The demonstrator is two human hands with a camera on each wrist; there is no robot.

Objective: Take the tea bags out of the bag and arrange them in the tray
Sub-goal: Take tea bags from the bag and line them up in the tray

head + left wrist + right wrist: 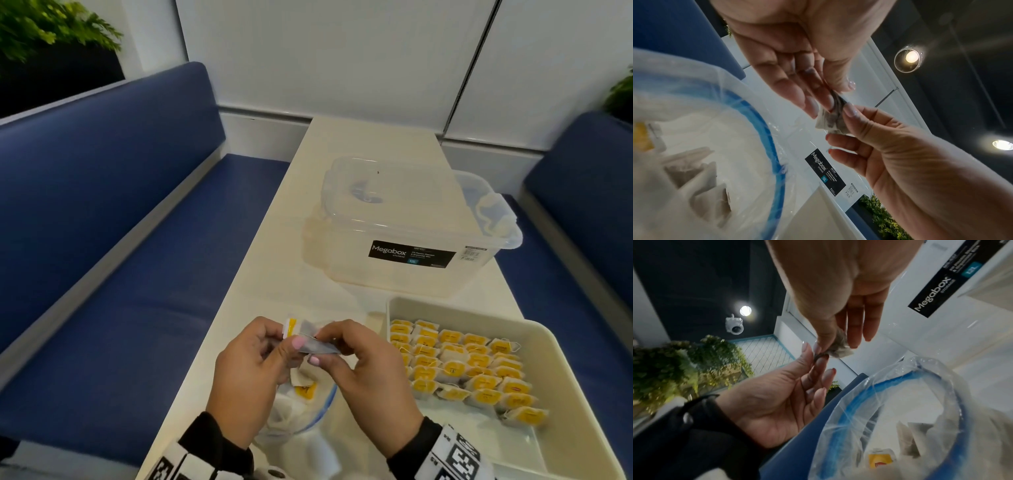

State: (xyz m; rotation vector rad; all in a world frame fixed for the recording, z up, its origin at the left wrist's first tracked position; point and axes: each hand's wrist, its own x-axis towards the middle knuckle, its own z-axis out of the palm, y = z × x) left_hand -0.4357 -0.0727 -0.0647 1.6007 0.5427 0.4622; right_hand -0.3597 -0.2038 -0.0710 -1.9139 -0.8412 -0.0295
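Both hands hold one tea bag (317, 344) above the table's near end. My left hand (291, 339) pinches its left end, where the yellow tag (291, 327) sticks up. My right hand (320, 346) pinches its right end between thumb and forefinger. The left wrist view shows the same tea bag (830, 120) between both hands' fingertips, and so does the right wrist view, tea bag (840, 348). Under the hands lies the open clear zip bag (301, 407) with a blue seal and more tea bags inside. The cream tray (455, 310) to the right holds several rows of yellow-tagged tea bags (466, 363).
A lidded clear Megabox storage box (404, 226) stands behind the tray on the narrow cream table (301, 212). Blue upholstered benches (120, 222) run along both sides. The tray's near half has bare floor.
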